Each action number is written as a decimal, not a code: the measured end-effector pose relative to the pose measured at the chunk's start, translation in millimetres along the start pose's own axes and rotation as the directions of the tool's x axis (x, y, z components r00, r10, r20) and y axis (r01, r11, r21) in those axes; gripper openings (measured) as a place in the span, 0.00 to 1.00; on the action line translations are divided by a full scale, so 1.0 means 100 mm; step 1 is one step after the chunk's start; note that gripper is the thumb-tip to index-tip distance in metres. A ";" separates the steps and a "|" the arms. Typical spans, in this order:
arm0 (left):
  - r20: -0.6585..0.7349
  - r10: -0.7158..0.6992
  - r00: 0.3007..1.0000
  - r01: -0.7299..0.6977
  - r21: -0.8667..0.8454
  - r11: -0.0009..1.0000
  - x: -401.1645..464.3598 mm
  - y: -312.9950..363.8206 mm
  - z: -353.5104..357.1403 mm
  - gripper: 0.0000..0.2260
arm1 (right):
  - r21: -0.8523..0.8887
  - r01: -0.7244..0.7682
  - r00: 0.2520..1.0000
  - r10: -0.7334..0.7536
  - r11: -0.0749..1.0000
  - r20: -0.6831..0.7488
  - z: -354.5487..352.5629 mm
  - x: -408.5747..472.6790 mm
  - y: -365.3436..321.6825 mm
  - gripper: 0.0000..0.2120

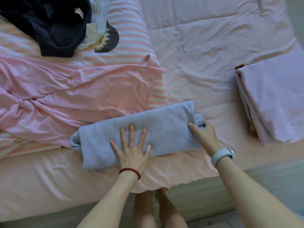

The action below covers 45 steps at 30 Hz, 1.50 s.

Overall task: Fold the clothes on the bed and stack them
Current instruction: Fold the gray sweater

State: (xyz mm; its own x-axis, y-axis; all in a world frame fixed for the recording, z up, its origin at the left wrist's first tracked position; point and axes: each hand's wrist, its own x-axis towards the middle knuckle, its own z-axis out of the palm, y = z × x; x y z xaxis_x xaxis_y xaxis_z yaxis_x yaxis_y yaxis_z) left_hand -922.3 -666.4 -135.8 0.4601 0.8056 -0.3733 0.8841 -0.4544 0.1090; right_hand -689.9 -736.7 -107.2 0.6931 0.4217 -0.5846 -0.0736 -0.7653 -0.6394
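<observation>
- The bed [205,51], under a pale pink sheet, fills most of the view; every place below is given relative to the blue garment that lies near its front edge.
- A pink garment [70,89] lies spread and creased to the left of and behind the blue garment, and its near edge touches the blue one's left end.
- A striped pink-and-white cloth [130,35] lies beneath the pink garment and reaches far behind the blue garment.
- A dark navy garment [49,25] lies crumpled well behind and to the left, on the striped cloth, with a pale cloth bearing a grey jagged-edged patch [105,38] just beside it.
- A folded lilac stack [271,99] rests well apart to the right of the blue garment.
- The blue garment [139,134] is folded into a long band that lies slantwise across the bed's front edge; no writing or label can be read on it.
- The left hand [131,150] lies flat on the middle of the blue garment, fingers straight and spread wide, pressing down; a red bead bracelet [130,172] circles its wrist.
- The right hand [203,134] grips the right end of the blue garment, thumb on top and fingers curled under the ribbed edge; a pale watch band [222,156] sits on its wrist.
</observation>
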 end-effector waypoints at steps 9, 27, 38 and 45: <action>0.284 -0.014 0.959 0.010 0.016 1.000 0.01 0.06 -0.37 0.26 | 0.110 0.206 0.978 -0.202 0.972 -0.044 -0.14 -0.38 -0.25 0.19; 0.432 -0.243 0.869 0.390 -0.898 -0.202 -0.27 -1.04 -1.28 0.14 | 0.012 0.730 0.627 -0.676 0.683 0.388 1.19 -1.36 -0.98 0.20; -0.014 -0.438 0.899 0.345 -0.594 0.727 -0.21 -0.59 -0.83 0.38 | -0.447 0.844 0.474 -0.800 0.295 0.367 1.28 -0.97 -0.85 0.22; -0.117 -0.532 0.838 0.156 -0.884 0.441 -0.20 -0.73 -0.74 0.15 | -0.475 0.864 0.449 -0.683 0.167 0.576 1.38 -0.99 -0.77 0.25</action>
State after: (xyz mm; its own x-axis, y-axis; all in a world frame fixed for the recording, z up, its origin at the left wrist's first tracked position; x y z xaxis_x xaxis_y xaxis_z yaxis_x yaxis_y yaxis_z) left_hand -989.7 -621.4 -68.2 -0.0755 0.9618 -0.2630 0.5336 0.2618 0.8042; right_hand -852.2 -652.6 -68.9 -0.0516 0.9921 -0.1139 0.9272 0.0053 -0.3744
